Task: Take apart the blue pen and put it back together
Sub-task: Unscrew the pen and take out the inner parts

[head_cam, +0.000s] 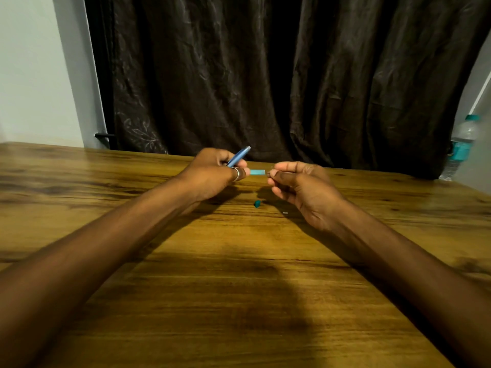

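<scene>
My left hand grips the blue pen barrel, which points up and to the right, and also pinches a short light-blue piece that sticks out toward the right. My right hand is closed just right of that piece, fingertips pinched on something thin that I cannot make out. A small teal cap lies on the wooden table below the two hands. A tiny silvery part lies on the table next to my right palm.
A dark curtain hangs behind the table's far edge. A clear water bottle with a teal label stands at the far right. Pale wall shows at the left.
</scene>
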Demonstrator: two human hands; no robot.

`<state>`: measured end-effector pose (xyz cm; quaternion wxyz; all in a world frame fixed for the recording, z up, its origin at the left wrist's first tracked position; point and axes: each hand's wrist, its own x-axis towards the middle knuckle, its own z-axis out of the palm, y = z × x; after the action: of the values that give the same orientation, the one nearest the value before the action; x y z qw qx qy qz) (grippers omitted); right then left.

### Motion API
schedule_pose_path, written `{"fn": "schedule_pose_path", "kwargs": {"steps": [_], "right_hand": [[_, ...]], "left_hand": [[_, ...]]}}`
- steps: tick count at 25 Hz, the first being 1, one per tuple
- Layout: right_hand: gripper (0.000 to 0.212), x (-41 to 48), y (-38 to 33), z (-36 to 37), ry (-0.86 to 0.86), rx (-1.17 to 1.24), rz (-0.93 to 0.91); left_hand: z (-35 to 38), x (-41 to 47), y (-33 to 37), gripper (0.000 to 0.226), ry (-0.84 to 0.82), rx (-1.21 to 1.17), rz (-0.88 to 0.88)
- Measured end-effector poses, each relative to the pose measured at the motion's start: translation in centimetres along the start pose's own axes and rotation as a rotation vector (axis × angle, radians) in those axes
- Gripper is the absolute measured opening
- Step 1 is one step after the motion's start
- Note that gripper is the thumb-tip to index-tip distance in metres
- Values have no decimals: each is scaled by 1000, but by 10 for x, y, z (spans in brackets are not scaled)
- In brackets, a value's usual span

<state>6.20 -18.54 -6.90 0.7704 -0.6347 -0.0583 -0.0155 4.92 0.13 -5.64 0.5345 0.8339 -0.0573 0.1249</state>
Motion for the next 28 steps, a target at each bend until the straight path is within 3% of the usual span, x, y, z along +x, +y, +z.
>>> {"fn": "schedule_pose_path", "kwargs": {"steps": [10, 19, 28], "right_hand": [[14, 10, 1, -14, 62, -131, -83], [14, 16, 3, -18, 98, -157, -105], [16, 11, 1, -15, 127, -179, -108]], "left_hand": [[-9, 6, -3, 20, 32, -35, -33], [-26, 10, -7, 22, 196, -16, -147], [-16, 7, -22, 19, -74, 330, -161]]}}
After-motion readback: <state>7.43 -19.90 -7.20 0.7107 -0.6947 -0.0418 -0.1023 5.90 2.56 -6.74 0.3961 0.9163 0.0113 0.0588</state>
